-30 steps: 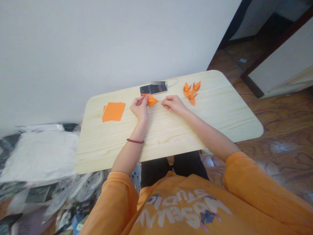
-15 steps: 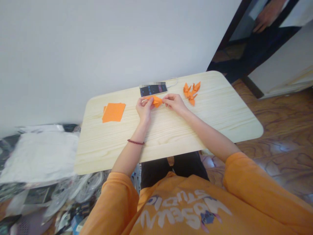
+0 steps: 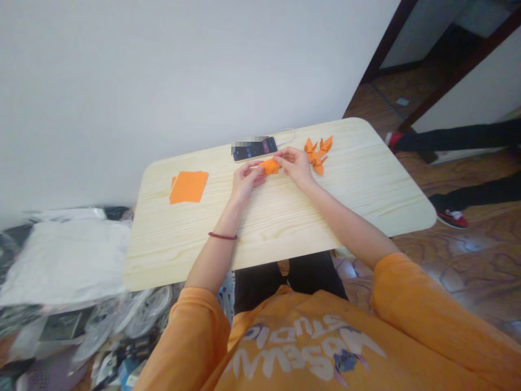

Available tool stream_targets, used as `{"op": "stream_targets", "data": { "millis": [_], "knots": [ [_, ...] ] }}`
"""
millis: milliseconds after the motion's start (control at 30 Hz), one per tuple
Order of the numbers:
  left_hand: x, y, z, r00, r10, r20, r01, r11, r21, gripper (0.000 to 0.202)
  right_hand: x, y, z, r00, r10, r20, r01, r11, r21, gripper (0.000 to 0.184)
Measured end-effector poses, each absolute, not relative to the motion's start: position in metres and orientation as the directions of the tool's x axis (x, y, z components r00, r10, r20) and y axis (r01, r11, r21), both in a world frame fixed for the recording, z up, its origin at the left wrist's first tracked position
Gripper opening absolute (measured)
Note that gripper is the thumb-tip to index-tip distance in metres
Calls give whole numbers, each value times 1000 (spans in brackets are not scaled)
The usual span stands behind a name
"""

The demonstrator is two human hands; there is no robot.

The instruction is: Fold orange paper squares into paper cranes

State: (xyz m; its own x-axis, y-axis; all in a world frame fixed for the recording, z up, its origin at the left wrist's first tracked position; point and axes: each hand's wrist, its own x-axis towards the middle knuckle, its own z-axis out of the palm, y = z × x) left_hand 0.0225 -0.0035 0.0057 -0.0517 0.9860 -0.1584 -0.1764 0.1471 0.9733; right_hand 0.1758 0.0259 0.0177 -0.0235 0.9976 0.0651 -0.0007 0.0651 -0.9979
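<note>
Pale wooden tabletop [image 3: 358,201] under the hands, folded orange origami paper [image 3: 269,167] held above it, left hand [image 3: 246,182] and right hand [image 3: 295,165] pinching between fingertips [image 3: 278,158]; seems light, soft, easily creased, best held by folded edges.

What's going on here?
A person holds a folded orange paper pinched between the left hand and right hand, just above the wooden table. Beyond the right hand lies a cluster of folded orange origami pieces. A stack of orange paper squares sits off to the left, and a phone lies near the table's far edge. Another person's legs show on the floor to the right.
</note>
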Motion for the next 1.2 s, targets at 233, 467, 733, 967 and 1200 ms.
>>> {"op": "stream_targets", "data": {
  "millis": [233, 467, 733, 967, 1200],
  "knots": [
    [24, -3, 6, -99, 990, -102, -172, 84, 981, 36, 176, 26, 18, -23, 1000, 12, -22, 11, -1000, 13],
    [22, -1, 4, -141, 989, 38, -92, -51, 994, 31, 176, 22, 19, -130, 977, -170, -120, -186, -975, 17],
    [24, -1, -1, -141, 963, 231, 89, -220, 971, 20, 177, 20, 20, -82, 982, -171, -167, -182, -969, 15],
    [25, -5, -1, -193, 955, 226, 135, -202, 970, 16, 176, 19, 19, -23, 997, -75, -81, -76, -994, 14],
    [29, -6, 0, -181, 963, 199, 86, -186, 979, 22, 176, 24, 16, 17, 997, 69, 86, 67, -994, 16]
  ]
}}
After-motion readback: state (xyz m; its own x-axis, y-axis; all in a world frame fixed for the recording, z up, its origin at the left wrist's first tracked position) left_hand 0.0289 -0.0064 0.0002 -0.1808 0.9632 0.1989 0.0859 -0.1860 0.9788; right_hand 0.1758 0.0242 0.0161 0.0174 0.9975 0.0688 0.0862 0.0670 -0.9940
